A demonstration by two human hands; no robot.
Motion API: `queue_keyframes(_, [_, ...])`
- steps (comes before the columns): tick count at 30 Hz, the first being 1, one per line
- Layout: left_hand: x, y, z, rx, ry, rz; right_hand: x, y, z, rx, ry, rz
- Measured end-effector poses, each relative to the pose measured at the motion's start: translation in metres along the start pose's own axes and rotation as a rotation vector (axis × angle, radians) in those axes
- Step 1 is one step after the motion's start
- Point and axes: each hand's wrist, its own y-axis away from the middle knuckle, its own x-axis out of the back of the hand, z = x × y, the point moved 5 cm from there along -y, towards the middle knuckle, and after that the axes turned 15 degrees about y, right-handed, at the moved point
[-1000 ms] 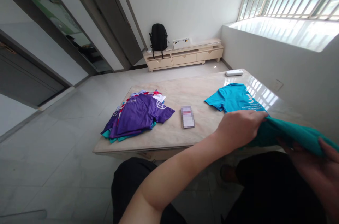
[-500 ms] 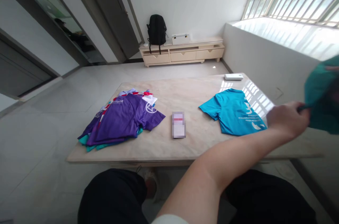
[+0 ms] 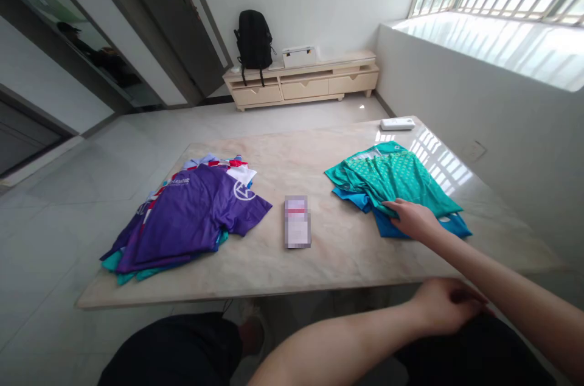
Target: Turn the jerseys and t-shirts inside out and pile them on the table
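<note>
A green patterned T-shirt (image 3: 410,173) lies folded over a blue T-shirt (image 3: 387,226) on the right half of the table. My right hand (image 3: 415,220) pinches the near edge of the green one, between thumb and fingers. Below the table's front edge, my left hand (image 3: 449,305) hovers over or rests on my dark-clad right leg; its fingers are loosely curled, a gap shows between them, and it holds nothing visible. On the left side is a pile of shirts with a purple T-shirt (image 3: 182,218) on top; red, white and teal cloth peeks out beneath.
Between the piles lies a blurred pinkish-white box-like item (image 3: 297,223) on the marble-patterned table (image 3: 255,264). A white elongated device (image 3: 397,124) sits at the far right corner. Behind stands a low cabinet (image 3: 305,87) bearing a black backpack (image 3: 253,39) and a white case (image 3: 298,56).
The green T-shirt, held up by my left hand at far right, now lies on the blue one. My left hand has let go and dropped back; my right hand has come into view.
</note>
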Motion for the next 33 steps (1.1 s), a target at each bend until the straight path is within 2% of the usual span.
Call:
queue_keyframes(4, [0.044, 0.089, -0.015, -0.025, 0.045, 0.146, -0.002, 0.005, 0.007, -0.004, 0.048, 0.064])
queue_keyframes(7, [0.092, 0.166, -0.011, 0.006, 0.027, 0.283, 0.003, 0.007, 0.008, -0.002, 0.073, 0.096])
queue_keyframes(10, [0.145, 0.24, 0.002, 0.006, -0.127, 0.44, 0.004, 0.014, 0.001, 0.005, 0.102, 0.107])
queue_keyframes(13, [0.201, 0.302, 0.025, -0.028, -0.241, 0.598, -0.001, 0.022, -0.01, 0.013, 0.122, 0.058])
queue_keyframes(15, [0.24, 0.337, 0.048, -0.076, -0.334, 0.721, -0.006, 0.025, -0.017, 0.009, 0.111, 0.009])
queue_keyframes(19, [0.319, 0.397, 0.106, -0.101, -0.784, 0.984, -0.006, 0.026, -0.025, -0.007, 0.064, -0.031])
queue_keyframes(21, [0.353, 0.419, 0.124, -0.047, -0.978, 1.069, -0.005, 0.026, -0.026, -0.018, 0.034, -0.053])
queue_keyframes(24, [0.391, 0.436, 0.13, 0.01, -1.089, 1.132, 0.001, 0.025, -0.026, -0.024, -0.01, -0.092])
queue_keyframes(26, [0.406, 0.439, 0.123, 0.026, -1.153, 1.161, 0.008, 0.021, -0.022, -0.014, -0.03, -0.116])
queue_keyframes(29, [0.415, 0.437, 0.109, 0.022, -1.242, 1.231, 0.022, 0.009, -0.006, 0.006, -0.096, -0.173])
queue_keyframes(31, [0.416, 0.433, 0.102, 0.013, -1.287, 1.274, 0.031, 0.001, 0.007, -0.066, -0.13, -0.089])
queue_keyframes(33, [0.416, 0.429, 0.099, 0.009, -1.321, 1.29, 0.033, -0.001, 0.016, -0.211, -0.13, 0.103])
